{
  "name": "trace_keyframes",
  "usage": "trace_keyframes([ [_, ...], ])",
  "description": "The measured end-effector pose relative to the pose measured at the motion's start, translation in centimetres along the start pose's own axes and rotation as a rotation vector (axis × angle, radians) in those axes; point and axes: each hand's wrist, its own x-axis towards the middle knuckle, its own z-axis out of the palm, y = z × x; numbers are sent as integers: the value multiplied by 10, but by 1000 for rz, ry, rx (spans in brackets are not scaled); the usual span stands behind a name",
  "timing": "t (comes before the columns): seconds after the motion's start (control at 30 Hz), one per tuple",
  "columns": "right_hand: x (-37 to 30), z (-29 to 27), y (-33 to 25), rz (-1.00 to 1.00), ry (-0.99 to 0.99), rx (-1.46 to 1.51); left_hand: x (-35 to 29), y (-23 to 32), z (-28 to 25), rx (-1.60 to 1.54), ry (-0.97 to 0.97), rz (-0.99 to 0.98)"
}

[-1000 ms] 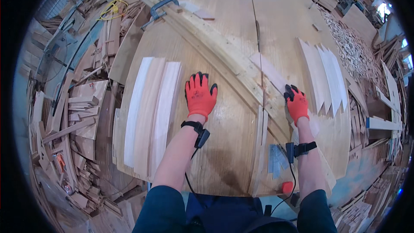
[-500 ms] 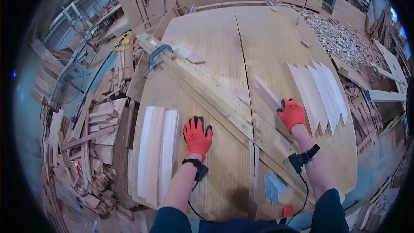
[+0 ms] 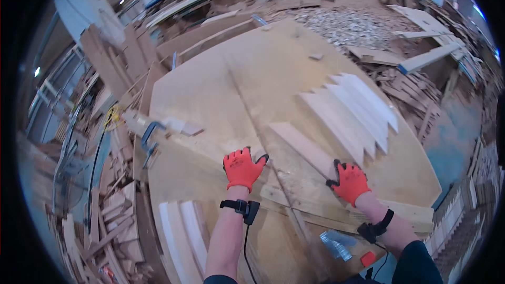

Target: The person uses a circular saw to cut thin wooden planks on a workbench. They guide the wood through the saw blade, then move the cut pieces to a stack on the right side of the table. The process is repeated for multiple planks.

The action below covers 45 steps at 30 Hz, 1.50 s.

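The right grip [image 3: 350, 182] holds a pale plank [image 3: 302, 149] at its near end, the left grip [image 3: 244, 168] spread nearby.

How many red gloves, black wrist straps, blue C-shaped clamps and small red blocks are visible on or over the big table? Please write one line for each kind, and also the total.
Red gloves: 2
Black wrist straps: 2
Blue C-shaped clamp: 1
Small red block: 1
Total: 6

yellow looped cord [image 3: 111, 115], left | pale pillar [image 3: 89, 8], upper left | heaped wood offcuts [image 3: 350, 32], upper right | blue-ended plank [image 3: 430, 58], far right
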Motion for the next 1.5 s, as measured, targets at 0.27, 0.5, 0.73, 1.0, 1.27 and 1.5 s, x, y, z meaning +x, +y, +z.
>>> trace_keyframes([
  [0.27, -64, -5, 49, -105, 145, 107, 22, 51, 13, 23, -214, -52],
  [0.5, -80, -6, 59, -69, 76, 118, -79, 163, -92, 138, -827, 939],
  [0.73, -75, 6, 74, -98, 191, 146, 42, 184, -181, -1005, 674, 277],
  [1.0, -34, 5, 25, -234, 264, 215, -85, -10, -23, -100, 19, 210],
  [1.27, 55, 20, -57, -406, 171, 166, -88, -62, 2, -52, 61, 69],
  [1.5, 94, 37, -91, -636, 166, 196, -45, -59, 12, -97, 43, -72],
])
